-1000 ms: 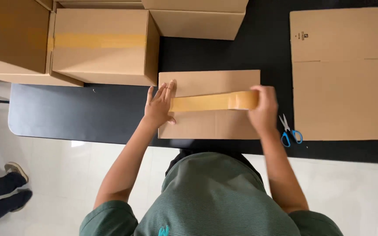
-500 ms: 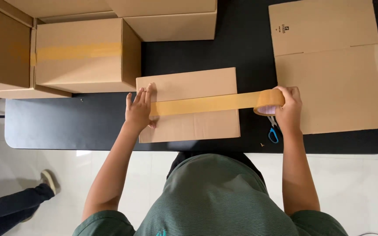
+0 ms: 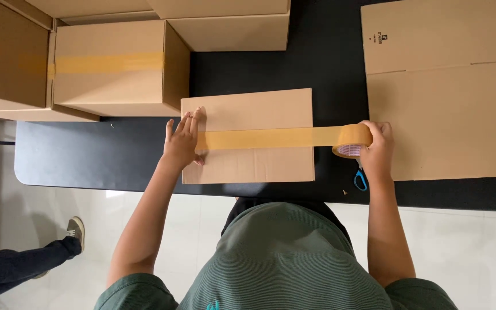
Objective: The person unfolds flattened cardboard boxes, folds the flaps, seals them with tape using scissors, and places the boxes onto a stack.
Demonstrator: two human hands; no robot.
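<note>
A cardboard box stands on the black table in front of me. A strip of brown tape runs across its top from left to right. My left hand presses flat on the tape's left end at the box's left edge, fingers spread. My right hand grips the tape roll, held just past the box's right edge. The strip stretches taut between both hands.
Taped cardboard boxes are stacked at the back left. Flattened cartons lie on the table's right side. Blue-handled scissors lie under my right hand. Another person's leg and shoe show at the lower left on the floor.
My right hand has pulled the tape roll rightward, from over the box's right part to beyond its edge, lengthening the strip. My left hand has stayed on the tape's left end.
</note>
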